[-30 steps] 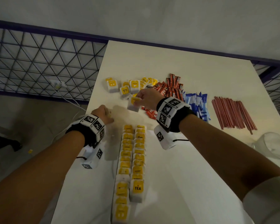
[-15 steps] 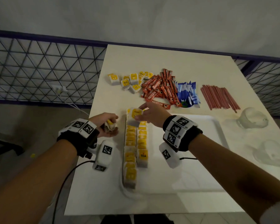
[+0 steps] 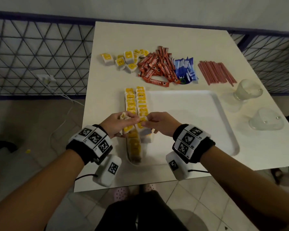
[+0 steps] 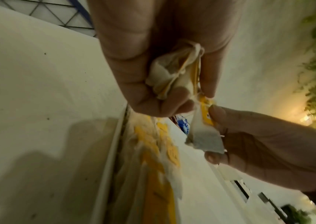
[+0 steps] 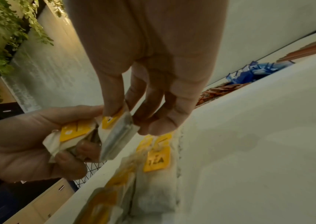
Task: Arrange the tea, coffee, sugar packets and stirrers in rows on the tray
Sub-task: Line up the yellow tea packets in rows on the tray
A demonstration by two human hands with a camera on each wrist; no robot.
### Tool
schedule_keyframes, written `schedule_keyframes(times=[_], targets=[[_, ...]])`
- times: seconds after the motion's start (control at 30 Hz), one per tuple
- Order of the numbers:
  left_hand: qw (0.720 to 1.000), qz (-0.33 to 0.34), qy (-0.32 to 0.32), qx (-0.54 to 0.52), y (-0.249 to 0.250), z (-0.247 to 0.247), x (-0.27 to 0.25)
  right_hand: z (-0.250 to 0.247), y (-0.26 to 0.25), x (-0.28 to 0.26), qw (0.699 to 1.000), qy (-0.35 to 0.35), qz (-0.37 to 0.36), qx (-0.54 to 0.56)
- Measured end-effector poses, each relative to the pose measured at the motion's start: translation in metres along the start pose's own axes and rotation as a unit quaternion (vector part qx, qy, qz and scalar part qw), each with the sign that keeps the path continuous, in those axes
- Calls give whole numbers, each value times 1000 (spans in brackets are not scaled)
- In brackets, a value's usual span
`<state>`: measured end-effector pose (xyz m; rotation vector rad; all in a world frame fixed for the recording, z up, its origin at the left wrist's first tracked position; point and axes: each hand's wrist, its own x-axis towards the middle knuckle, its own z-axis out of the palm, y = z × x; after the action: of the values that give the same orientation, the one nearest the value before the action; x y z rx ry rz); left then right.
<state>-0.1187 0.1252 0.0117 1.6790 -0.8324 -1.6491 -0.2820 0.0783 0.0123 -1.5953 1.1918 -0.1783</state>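
Both hands have dropped back from the far piles and now meet over the near end of the two tea rows.

Left hand (image 3: 119, 123) is curled round a small bunch of tea bags (image 4: 169, 72); right hand (image 3: 158, 122) pinches one tea bag (image 5: 114, 130) between thumb and fingertips, just above the rows of tea bags (image 3: 137, 104) along the left edge of the tray (image 3: 223, 117). Strings may be tangled, though blur hides that, so pulling could drag out a second bag. A low sweep could knock the rows crooked. Coffee sticks (image 3: 155, 67), sugar packets (image 3: 184, 67) and stirrers (image 3: 215, 72) still lie on the table (image 3: 107, 90) beyond the tray.
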Motion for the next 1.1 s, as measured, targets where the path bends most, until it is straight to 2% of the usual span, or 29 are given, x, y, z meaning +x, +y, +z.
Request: schedule_keyframes(times=[0.2,0.37,0.5,0.6,0.7,0.9,1.1], targets=[[997,-5,3,82,-8,7,-6,1,14,-11,1000,1,4,-15],[983,-4,-32,182,-19,13,-9,8,32,-19,996,-43,27,-78],[977,-10,-9,211,-21,12,-11,9,40,-22,987,-81,46,-132],[988,-34,35,149,-20,7,-11,9,44,-18,984,-58,46,-160],[996,-62,47,52,-18,5,-13,7,45,-12,990,-11,54,-133],[993,-79,71,41,-23,0,-15,4,39,-3,989,-20,95,-108],[993,-102,65,-7,-25,-2,-19,5,36,2,988,-22,115,-96]])
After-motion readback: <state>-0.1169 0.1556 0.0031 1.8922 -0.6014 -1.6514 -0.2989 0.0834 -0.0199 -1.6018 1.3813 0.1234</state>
